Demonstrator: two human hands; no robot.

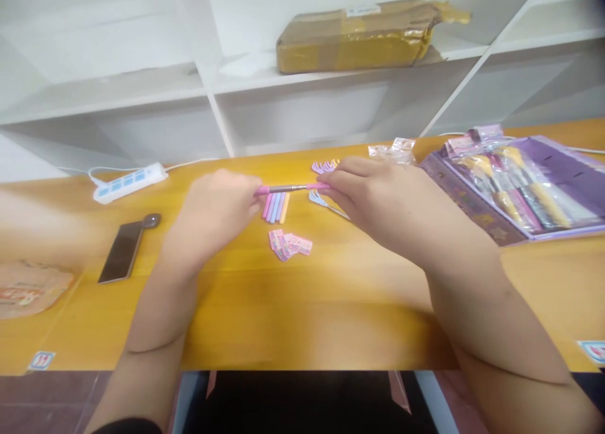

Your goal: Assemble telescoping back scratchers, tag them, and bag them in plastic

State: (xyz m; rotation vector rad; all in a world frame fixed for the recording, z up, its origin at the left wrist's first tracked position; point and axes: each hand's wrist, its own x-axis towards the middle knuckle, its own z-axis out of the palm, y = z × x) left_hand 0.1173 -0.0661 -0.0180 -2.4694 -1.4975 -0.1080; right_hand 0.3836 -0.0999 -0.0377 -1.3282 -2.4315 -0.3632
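Both my hands grip a slim rod with a metal middle and pink ends (287, 189), level above the table. My left hand (215, 210) is closed round its pink left end. The fingers of my right hand (378, 204) pinch the pink right end, and that tip is hidden by them. Just below the rod lies a row of pastel handles (276, 208) in pink, blue, purple and orange. Beside my right fingers rest a blue claw-shaped head on a metal rod (319, 199) and several purple and yellow claw-shaped heads (324, 167). Small pink printed cards (289, 244) lie fanned nearer me.
A purple box (486, 217) of plastic-wrapped brushes stands right, with clear wrappers (392, 150) beside it. At left are a power strip (131, 183), a phone (121, 252), a small dark round object (152, 220) and a plastic bag (31, 289). A taped carton (354, 40) sits on the shelf behind.
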